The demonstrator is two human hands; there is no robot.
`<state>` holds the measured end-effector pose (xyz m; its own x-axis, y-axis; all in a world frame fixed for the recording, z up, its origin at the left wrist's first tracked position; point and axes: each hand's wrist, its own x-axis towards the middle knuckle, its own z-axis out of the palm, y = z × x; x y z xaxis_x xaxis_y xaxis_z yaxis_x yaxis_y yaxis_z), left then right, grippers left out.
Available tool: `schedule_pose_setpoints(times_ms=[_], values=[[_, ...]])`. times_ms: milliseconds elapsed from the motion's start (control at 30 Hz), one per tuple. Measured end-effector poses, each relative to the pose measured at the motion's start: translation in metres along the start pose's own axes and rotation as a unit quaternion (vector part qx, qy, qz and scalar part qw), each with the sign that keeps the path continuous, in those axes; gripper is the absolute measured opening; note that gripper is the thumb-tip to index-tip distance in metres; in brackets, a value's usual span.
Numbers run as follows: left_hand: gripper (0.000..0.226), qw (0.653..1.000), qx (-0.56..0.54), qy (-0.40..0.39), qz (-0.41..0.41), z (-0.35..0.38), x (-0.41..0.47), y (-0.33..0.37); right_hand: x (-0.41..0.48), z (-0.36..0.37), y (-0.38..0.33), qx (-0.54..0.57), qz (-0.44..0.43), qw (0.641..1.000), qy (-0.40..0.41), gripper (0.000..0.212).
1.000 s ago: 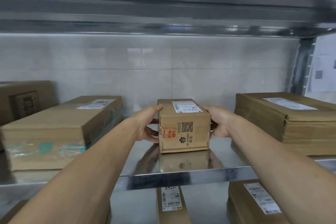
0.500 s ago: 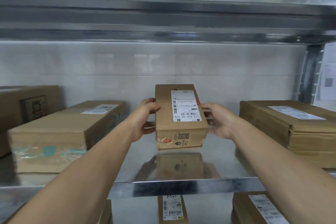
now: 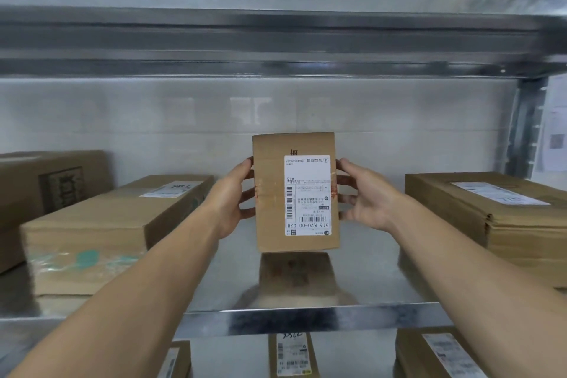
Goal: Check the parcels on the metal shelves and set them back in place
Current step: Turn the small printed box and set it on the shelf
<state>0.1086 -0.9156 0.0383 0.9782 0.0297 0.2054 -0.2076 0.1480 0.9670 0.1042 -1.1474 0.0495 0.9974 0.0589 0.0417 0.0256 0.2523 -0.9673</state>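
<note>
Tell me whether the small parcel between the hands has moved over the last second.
Yes. The small parcel has tipped up from lying flat on the metal shelf, its label now facing the camera.

At frame centre, a left hand (image 3: 233, 199) and right hand (image 3: 365, 196) gripped a small brown cardboard parcel (image 3: 296, 192), its white shipping label (image 3: 307, 195) facing the camera, above a shiny metal shelf (image 3: 306, 319).

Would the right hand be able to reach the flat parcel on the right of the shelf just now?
Probably yes, once freed: the right hand grips the small parcel with the left hand, but only bare shelf lies between it and the flat parcel.
</note>
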Motion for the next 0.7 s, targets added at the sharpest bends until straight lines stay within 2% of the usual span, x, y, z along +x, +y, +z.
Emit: schedule_pose_setpoints(times_ms=[133, 333, 700], values=[[0.026, 1.0, 0.01, 0.01, 0.009, 0.001, -0.002, 0.001, 0.001, 0.008, -0.004, -0.024, -0.008, 0.999, 0.026, 0.037], [0.031, 1.0, 0.008, -0.008, 0.008, 0.0, -0.004, 0.0, 0.003, 0.017, -0.003, -0.076, -0.007, 0.996, 0.051, 0.042], [0.03, 1.0, 0.009, -0.004, -0.002, -0.007, -0.006, 0.002, 0.005, 0.024, 0.003, -0.076, 0.0, 0.996, 0.05, 0.04]])
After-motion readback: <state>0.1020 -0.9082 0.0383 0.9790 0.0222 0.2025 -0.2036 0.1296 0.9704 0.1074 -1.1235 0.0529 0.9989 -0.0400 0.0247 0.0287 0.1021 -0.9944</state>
